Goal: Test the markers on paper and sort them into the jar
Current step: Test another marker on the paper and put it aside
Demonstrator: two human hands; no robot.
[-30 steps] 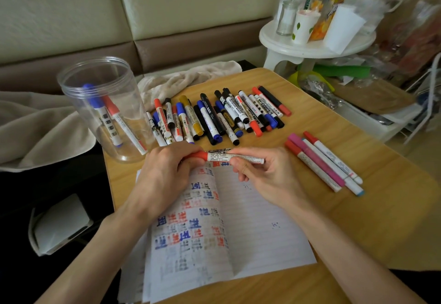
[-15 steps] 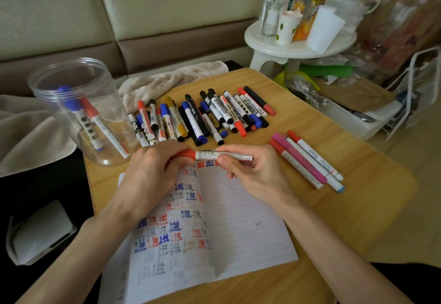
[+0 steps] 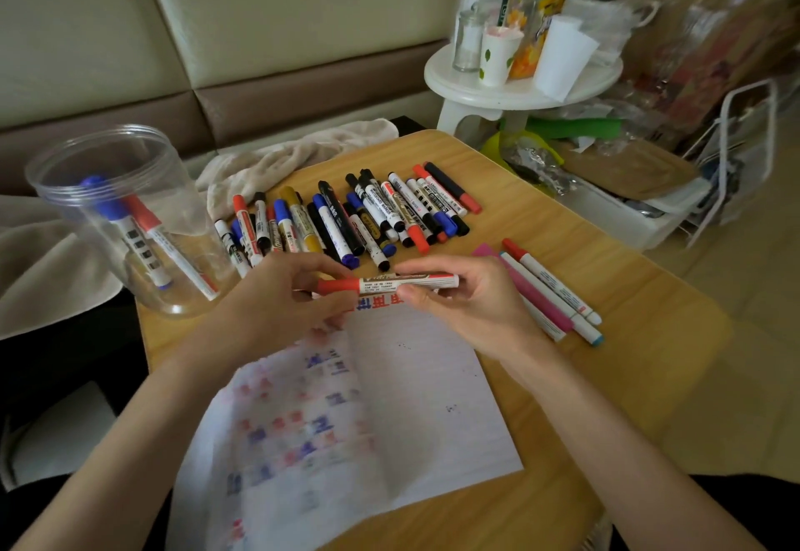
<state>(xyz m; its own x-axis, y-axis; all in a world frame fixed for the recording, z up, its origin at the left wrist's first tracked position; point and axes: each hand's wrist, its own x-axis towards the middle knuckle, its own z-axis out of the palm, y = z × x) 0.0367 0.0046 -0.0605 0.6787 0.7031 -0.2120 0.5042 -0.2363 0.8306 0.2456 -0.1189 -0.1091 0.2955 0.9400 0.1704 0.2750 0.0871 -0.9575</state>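
The person is holding a red marker [image 3: 389, 284] level in both hands, just above the far edge of the paper [image 3: 415, 399], which is lying open on the worktop [image 3: 614, 360]. The left hand [image 3: 277, 308] is pinching the marker's red cap, its fingers [image 3: 303, 267] curling round that end. The right hand [image 3: 472, 308] is gripping the white barrel, with its fingers [image 3: 422, 267] clamping from above and the thumb pressing from below. The cap is sitting on the barrel; whether it is fully seated cannot be told.

The paper's left page is showing rows of blue and red test marks, blurred here, and more red and blue marks are peeking out under the held marker.

Beyond the paper's far edge, a row of markers [image 3: 346, 217] is lying side by side, with black, blue, red and yellow caps. To the right of the paper, a small group of slim pens [image 3: 550, 291] is resting, partly behind the right hand. To the far left of the paper, the clear jar [image 3: 173, 187] is standing upright, with a blue-capped marker [image 3: 125, 226] and a red-capped marker [image 3: 173, 247] leaning inside it.
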